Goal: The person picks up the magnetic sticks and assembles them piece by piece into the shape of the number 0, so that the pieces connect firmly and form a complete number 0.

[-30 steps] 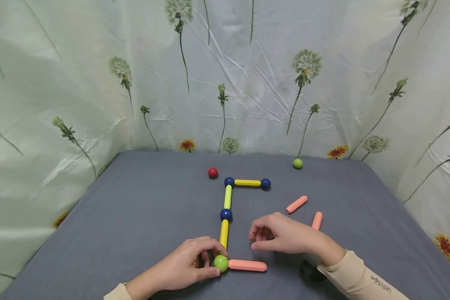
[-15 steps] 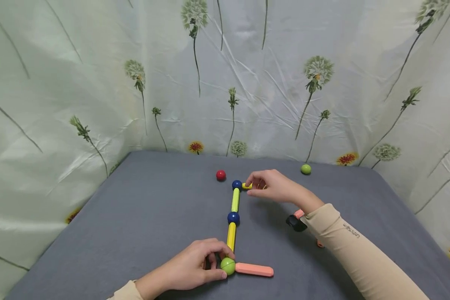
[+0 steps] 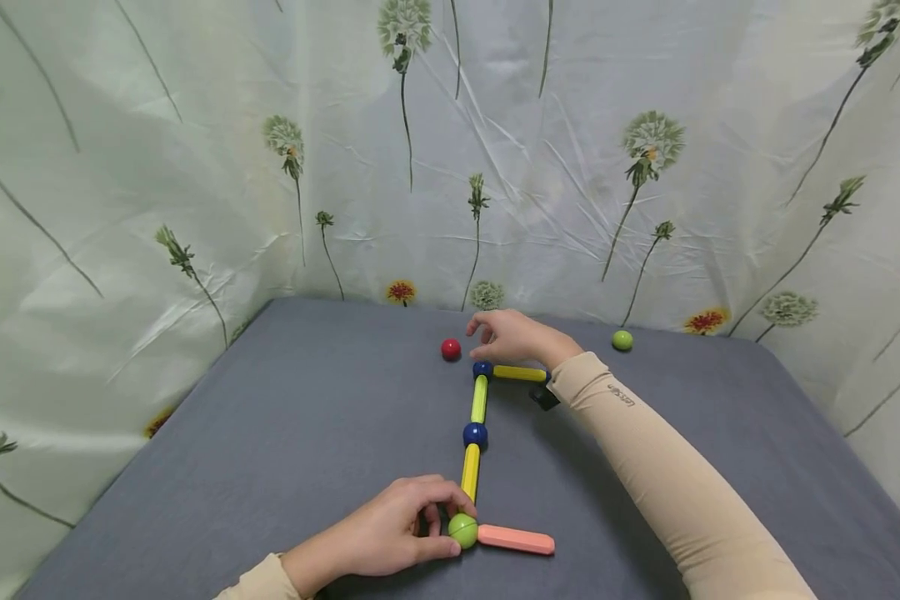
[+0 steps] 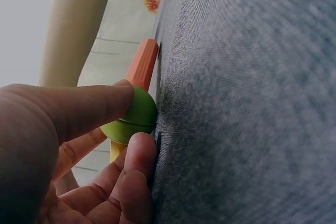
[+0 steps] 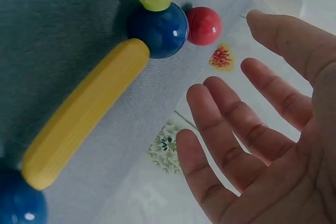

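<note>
My left hand (image 3: 397,531) pinches a green ball (image 3: 462,532) at the near end of a chain of sticks and balls. A salmon stick (image 3: 516,540) points right from that ball. A yellow stick (image 3: 471,473) runs away from it to a blue ball (image 3: 476,434), followed by a lime stick (image 3: 479,400) and another blue ball (image 3: 482,369). From there a second yellow stick (image 5: 86,114) leads right to a third blue ball (image 5: 21,200). Above this far corner is my right hand (image 3: 523,336), fingers spread and holding nothing. A loose red ball (image 3: 451,349) lies just left of it.
Another green ball (image 3: 622,340) lies near the back right of the grey tabletop (image 3: 330,400). A flower-printed curtain (image 3: 360,167) hangs behind the table. My right sleeve (image 3: 667,492) crosses over the right side of the table.
My right hand has moved forward from beside the near yellow stick, past the far yellow stick, toward the red ball. My left hand keeps its pinch on the green ball. The view has shifted slightly.
</note>
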Tool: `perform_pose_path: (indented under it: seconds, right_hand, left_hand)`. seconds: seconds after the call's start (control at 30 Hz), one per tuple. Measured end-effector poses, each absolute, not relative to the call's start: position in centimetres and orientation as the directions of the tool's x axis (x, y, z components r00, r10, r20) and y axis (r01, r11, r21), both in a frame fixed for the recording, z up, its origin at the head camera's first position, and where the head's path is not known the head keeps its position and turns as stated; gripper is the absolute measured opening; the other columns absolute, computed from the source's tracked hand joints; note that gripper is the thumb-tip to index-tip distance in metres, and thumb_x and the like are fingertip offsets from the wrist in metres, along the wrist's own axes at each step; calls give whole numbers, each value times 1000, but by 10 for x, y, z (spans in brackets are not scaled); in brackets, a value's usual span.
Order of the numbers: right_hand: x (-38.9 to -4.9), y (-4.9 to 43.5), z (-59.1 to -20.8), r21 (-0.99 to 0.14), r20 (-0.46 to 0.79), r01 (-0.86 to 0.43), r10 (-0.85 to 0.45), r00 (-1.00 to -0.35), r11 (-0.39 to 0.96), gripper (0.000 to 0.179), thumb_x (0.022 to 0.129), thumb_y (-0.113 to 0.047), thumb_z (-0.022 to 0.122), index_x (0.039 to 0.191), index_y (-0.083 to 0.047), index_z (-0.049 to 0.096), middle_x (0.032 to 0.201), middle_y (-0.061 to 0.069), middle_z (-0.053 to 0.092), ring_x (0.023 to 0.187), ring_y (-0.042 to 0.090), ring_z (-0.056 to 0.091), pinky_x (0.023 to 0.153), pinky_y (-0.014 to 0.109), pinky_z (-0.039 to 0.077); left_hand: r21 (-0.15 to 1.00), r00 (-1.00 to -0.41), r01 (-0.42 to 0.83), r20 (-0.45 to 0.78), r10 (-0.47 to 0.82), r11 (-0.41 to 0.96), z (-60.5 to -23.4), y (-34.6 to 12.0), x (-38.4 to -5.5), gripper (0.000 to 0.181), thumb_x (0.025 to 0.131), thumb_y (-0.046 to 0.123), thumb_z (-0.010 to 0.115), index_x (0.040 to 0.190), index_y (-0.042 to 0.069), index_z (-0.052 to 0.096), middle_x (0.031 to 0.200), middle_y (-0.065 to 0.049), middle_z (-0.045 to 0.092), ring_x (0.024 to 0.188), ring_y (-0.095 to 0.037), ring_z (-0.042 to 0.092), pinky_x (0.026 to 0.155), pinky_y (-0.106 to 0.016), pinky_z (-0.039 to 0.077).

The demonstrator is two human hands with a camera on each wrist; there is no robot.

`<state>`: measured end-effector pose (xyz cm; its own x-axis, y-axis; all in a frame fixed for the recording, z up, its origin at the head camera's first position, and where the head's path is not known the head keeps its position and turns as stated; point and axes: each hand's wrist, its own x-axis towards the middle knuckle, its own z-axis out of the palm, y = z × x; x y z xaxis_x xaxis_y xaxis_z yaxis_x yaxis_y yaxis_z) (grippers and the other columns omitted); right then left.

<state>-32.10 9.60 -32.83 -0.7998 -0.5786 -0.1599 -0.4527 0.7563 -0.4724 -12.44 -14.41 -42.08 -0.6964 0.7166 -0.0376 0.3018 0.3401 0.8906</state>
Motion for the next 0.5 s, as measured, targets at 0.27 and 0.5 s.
perform_pose_path:
  seconds: [0.27,0.5]
  right_hand:
    - [-332,78,-331,-450,-187,-412,-535,-824,792,51,104,-25,72,151,-8,58,145,23,63,129,35,63,104,47,56]
    - [-335,68,-341,-422,-221,-388,-508,-833,820,53,106,-25,70,154,-11,56,148,22,62,132,35,63,108,47,54]
  left_hand:
    - [892,-694,311,-23,720,328,-422,-144,-125,28,96,24,83,122,26,73,106,10,67,74,4,59,70,-18,53]
    - [897,-690,306,-23,724,320,-423,-144,-124,28,97,24,82,123,25,74,105,9,67,74,4,59,69,-18,52]
